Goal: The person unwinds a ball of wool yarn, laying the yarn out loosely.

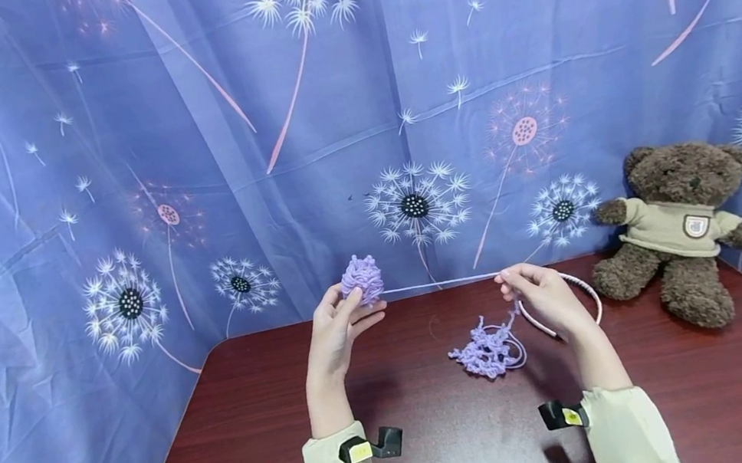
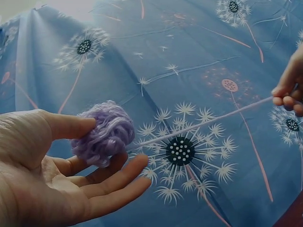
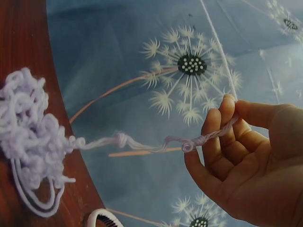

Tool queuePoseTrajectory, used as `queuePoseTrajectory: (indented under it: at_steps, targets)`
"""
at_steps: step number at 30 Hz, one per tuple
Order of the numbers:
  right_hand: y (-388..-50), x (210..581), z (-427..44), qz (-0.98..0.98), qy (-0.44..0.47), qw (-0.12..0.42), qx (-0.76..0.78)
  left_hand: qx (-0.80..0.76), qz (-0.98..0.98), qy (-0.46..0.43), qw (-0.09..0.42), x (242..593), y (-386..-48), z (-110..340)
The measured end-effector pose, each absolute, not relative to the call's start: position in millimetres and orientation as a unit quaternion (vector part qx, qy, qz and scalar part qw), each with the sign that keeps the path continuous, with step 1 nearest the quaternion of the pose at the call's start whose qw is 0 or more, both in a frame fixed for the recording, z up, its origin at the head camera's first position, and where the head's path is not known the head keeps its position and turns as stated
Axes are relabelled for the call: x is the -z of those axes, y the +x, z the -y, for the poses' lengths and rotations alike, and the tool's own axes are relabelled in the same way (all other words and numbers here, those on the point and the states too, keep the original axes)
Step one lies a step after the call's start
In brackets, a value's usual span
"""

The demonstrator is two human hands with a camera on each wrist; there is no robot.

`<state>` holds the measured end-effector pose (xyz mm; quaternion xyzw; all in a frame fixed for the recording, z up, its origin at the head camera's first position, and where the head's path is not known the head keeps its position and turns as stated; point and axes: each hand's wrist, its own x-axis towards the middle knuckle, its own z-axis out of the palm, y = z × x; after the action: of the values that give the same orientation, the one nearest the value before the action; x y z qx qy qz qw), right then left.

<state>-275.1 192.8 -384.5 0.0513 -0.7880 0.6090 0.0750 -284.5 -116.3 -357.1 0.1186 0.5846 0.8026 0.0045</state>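
A small ball of purple yarn (image 1: pixel 362 279) is pinched between the thumb and fingers of my left hand (image 1: pixel 338 332), raised above the table's back part. From the ball a taut strand (image 1: pixel 443 283) runs across to my right hand (image 1: pixel 546 299), whose thumb and fingertips pinch it. In the right wrist view, a kinked, knotted length of yarn (image 3: pixel 123 140) hangs from the right fingers down to a tangled heap of purple yarn (image 1: pixel 486 351) on the table. The left hand's lower fingers stretch out loosely under the ball.
A white headband (image 1: pixel 594 293) lies behind the right hand. At the back right a brown teddy bear (image 1: pixel 680 232) in a beige shirt sits on the dark red table (image 1: pixel 263 430). A blue dandelion-print curtain (image 1: pixel 340 204) hangs along the table's back and left edges.
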Motion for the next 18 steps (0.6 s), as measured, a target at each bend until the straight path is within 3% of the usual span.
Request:
queuePoseTrajectory:
  at_steps: [18]
  targets:
    - [-274.9, 391.1, -217.5, 0.755, -0.009, 0.090, -0.650, -0.845, -0.528, 0.080, -0.042, 355.1, -283.7, 131.4]
